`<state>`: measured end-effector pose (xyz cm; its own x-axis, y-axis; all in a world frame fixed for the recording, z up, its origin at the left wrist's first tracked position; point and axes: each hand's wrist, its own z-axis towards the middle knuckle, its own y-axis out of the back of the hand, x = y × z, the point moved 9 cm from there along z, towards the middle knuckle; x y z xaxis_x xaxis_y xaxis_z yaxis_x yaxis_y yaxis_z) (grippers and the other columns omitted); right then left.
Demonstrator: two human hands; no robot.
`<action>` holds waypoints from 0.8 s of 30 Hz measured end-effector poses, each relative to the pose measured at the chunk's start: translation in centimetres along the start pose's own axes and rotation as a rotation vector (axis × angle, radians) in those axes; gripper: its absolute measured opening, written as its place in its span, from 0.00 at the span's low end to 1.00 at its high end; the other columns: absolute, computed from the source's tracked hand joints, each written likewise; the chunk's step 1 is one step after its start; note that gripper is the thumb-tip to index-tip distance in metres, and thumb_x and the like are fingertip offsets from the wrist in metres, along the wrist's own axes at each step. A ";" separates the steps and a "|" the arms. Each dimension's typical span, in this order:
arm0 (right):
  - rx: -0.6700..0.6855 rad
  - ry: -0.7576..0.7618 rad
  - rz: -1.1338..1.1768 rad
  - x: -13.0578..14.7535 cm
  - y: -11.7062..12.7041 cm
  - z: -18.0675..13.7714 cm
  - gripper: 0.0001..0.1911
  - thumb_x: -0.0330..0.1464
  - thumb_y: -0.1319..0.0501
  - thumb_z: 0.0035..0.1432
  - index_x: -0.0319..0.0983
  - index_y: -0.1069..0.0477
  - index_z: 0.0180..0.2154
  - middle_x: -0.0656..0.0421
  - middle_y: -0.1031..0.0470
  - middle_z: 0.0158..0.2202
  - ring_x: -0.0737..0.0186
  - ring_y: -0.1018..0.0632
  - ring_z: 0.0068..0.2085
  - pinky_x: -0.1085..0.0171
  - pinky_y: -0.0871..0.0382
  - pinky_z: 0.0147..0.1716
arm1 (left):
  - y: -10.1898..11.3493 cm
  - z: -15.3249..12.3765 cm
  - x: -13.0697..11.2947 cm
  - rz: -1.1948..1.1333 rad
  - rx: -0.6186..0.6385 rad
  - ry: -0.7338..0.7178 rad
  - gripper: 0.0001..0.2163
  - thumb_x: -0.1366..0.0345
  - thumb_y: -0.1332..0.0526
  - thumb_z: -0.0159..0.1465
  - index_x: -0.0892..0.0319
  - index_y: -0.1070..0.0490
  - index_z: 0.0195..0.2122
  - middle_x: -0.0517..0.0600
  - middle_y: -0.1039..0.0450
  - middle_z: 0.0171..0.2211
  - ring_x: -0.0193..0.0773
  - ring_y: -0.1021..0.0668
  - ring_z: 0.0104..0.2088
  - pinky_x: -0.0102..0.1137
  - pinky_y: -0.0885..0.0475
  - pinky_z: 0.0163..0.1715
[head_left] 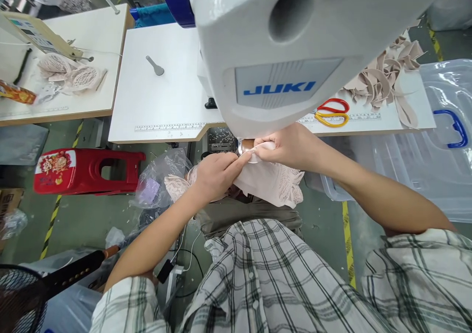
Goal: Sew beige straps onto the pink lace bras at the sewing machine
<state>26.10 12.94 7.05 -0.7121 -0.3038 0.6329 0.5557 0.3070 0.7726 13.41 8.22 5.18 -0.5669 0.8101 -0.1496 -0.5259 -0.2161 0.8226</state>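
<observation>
A pale pink lace-trimmed garment piece (263, 179) hangs from both hands over my lap, just in front of the white sewing machine (273, 102). My left hand (221, 173) pinches the fabric edge near the machine's front end, its fingers pointing right. On the other side, my right hand (283, 146) grips the same edge between thumb and curled fingers. Another lacy part of the cloth (177, 187) shows to the left of my left hand. The needle area is mostly hidden under the machine head and behind my fingers.
Scissors with red and yellow handles (334, 112) lie right of the machine, before a heap of beige fabric strips (383, 79). A clear plastic bin (442, 161) stands at right. Left are a red stool (88, 170), plastic bags (162, 175) and another table (103, 94).
</observation>
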 end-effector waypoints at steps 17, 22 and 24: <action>-0.594 0.101 -0.169 -1.1 -1.8 -5.2 0.12 0.32 0.42 0.64 0.48 0.21 0.43 0.56 0.27 0.35 0.56 0.25 0.41 0.54 0.32 0.47 | -1.2 1.1 0.5 0.076 0.333 -0.161 0.25 0.79 0.49 0.62 0.52 0.32 0.58 0.43 0.37 0.20 0.33 0.37 0.18 0.31 0.50 0.19; -0.599 -0.003 0.250 -3.5 -3.7 -5.5 0.16 0.35 0.41 0.64 0.45 0.31 0.53 0.57 0.28 0.41 0.63 0.24 0.35 0.63 0.28 0.33 | -1.1 1.6 0.4 0.181 0.248 -0.252 0.22 0.76 0.49 0.63 0.52 0.30 0.55 0.41 0.39 0.17 0.32 0.38 0.16 0.31 0.53 0.18; -0.613 -0.042 0.431 -4.6 -4.5 -5.8 0.24 0.36 0.39 0.62 0.45 0.39 0.58 0.55 0.29 0.47 0.68 0.26 0.28 0.65 0.28 0.27 | -0.9 1.9 -0.4 0.224 0.214 -0.204 0.18 0.74 0.48 0.65 0.54 0.28 0.52 0.41 0.38 0.16 0.32 0.39 0.15 0.31 0.54 0.17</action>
<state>29.42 7.72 0.95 -0.3861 -0.2315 0.8929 0.9198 -0.1703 0.3536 15.32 9.12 5.54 -0.5035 0.8523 0.1416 -0.2465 -0.2988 0.9219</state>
